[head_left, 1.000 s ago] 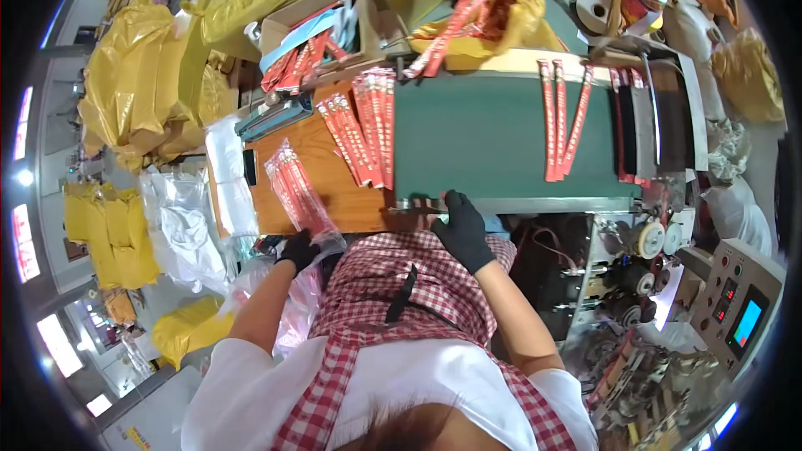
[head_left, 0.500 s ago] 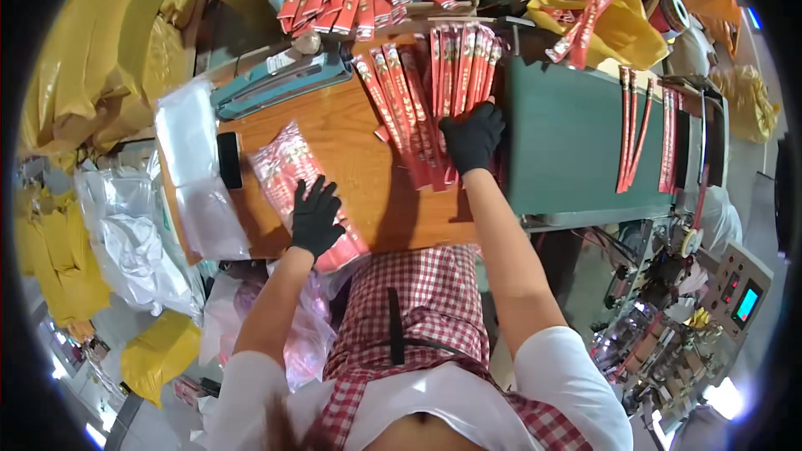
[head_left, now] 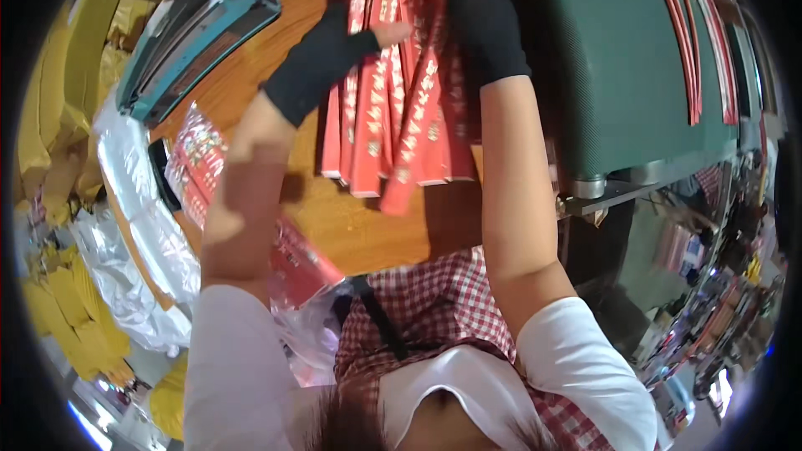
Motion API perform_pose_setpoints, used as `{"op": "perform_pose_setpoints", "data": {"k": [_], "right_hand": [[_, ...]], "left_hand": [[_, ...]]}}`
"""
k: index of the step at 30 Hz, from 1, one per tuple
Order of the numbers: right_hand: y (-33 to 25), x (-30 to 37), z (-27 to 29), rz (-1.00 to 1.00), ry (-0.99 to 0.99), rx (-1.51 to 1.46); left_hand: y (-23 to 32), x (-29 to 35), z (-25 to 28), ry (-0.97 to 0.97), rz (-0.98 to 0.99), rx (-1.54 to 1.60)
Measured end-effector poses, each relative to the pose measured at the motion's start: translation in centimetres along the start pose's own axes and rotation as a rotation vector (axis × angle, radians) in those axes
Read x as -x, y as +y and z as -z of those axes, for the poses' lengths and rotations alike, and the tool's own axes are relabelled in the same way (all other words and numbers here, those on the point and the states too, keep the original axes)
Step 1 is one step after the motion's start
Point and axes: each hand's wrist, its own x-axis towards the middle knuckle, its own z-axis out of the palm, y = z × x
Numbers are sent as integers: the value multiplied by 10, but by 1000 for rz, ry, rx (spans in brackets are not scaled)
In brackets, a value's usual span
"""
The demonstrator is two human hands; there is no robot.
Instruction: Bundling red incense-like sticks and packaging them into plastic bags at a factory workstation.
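Note:
Long, narrow red stick packets (head_left: 368, 125) with pale printing lie in a loose row on the wooden table in front of me. One red packet (head_left: 413, 138) slants across the others, its lower end toward me. My left hand (head_left: 326, 63), in a black fingerless glove, reaches over the row's left side. Its thumb stretches onto the packets, and its other fingers are hidden. My right hand (head_left: 484, 21), gloved alike, is at the row's upper right. Its bent fingertips close on a red packet at the frame's top edge. A clear bag of red packets (head_left: 196, 163) lies partly under my left forearm.
A teal device (head_left: 200, 42) stands at the table's far left. Clear plastic bags (head_left: 146, 200) lie along the left edge. Beside the table on the right is a dark green surface (head_left: 618, 58) with several thin red packets (head_left: 689, 58) on it.
My view has moved closer to the row of packets. My left hand has left the filled bag and moved up and right to the packets. One packet now slants across the row.

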Motion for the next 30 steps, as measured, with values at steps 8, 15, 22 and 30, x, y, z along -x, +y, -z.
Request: {"op": "perform_pose_setpoints", "data": {"k": [8, 15, 22, 30], "right_hand": [[-13, 75, 8, -35, -93, -506], [-72, 232, 9, -137, -212, -524], [-131, 225, -42, 127, -404, -520], [-163, 183, -67, 314, -575, 139]], "left_hand": [[-14, 50, -34, -88, 130, 834], [-47, 210, -50, 250, 153, 656], [-69, 239, 37, 386, -35, 559], [-105, 250, 63, 459, -139, 497]]}}
